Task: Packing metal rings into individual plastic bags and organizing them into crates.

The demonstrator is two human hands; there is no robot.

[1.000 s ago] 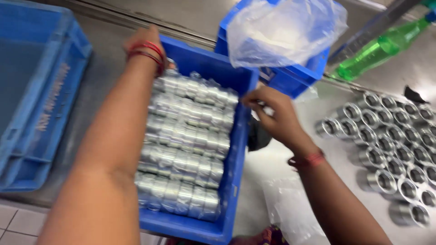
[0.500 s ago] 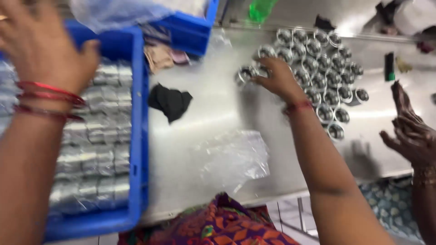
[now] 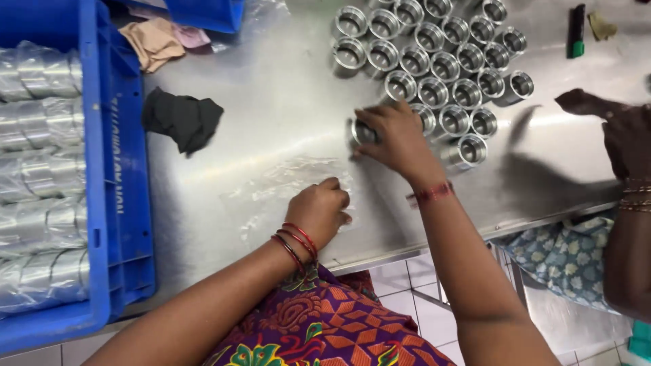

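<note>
Steel counter (image 3: 285, 88), seen from the head camera, carries everything here. On it lies a clear plastic sheet (image 3: 285, 186), flat and crinkled, near the front edge. The left hand (image 3: 320, 213) rests on the sheet's near side with its fingers (image 3: 332, 186) curled down onto the plastic, pinching or pressing it; which one I cannot tell. The right hand (image 3: 397, 139) reaches further out, its fingers closed around one metal ring (image 3: 363, 131) at the near left edge of a cluster of metal rings (image 3: 441, 54) standing upright in rows. A blue crate (image 3: 112, 203) sits at the left, filled with wrapped rolls of rings (image 3: 41, 169). Between crate and sheet lies a black cloth (image 3: 182, 118), with a beige cloth (image 3: 154, 42) beyond it. A green-tipped marker (image 3: 576, 30) lies far right. Another person's hand (image 3: 620, 132) hovers at the right edge.
</note>
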